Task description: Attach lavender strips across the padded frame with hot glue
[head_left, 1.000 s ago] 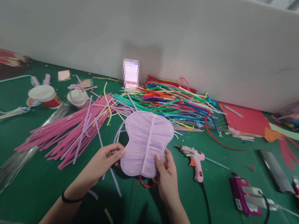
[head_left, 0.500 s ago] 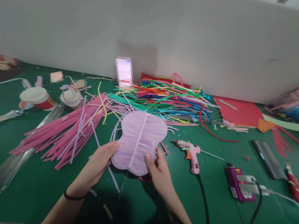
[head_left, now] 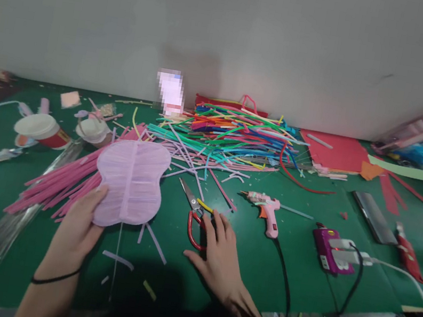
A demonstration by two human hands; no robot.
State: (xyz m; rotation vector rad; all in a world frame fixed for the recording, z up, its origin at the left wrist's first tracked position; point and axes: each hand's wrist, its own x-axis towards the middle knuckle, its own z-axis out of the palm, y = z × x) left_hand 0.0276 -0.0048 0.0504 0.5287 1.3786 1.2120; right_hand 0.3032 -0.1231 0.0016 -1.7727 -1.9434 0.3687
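My left hand (head_left: 81, 223) grips the lower left edge of a lilac butterfly-shaped piece (head_left: 134, 183) covered in pipe cleaners, with a raised strip down its middle. Beneath it lie pink pipe cleaners (head_left: 58, 176), partly hidden. My right hand (head_left: 220, 252) is open, fingers spread and thumb apart, over the handles of a pair of red-handled scissors (head_left: 195, 221). The scissors lie on the table, blades pointing up and left; whether the fingers touch them I cannot tell. A yellow pipe cleaner piece (head_left: 204, 206) lies by the fingertips. Lilac offcuts (head_left: 156, 245) lie below the butterfly piece.
A pink glue gun (head_left: 267, 211) lies right of my right hand, its cord running to the front edge. Farther right are a purple power socket (head_left: 333, 252) and a dark phone (head_left: 374, 217). Colourful pipe cleaners (head_left: 235, 135) heap at the back. A lidded cup (head_left: 43, 130) stands left.
The butterfly piece has moved left in my left hand. My right hand has let go of it and now reaches over the scissors, which were mostly hidden before.
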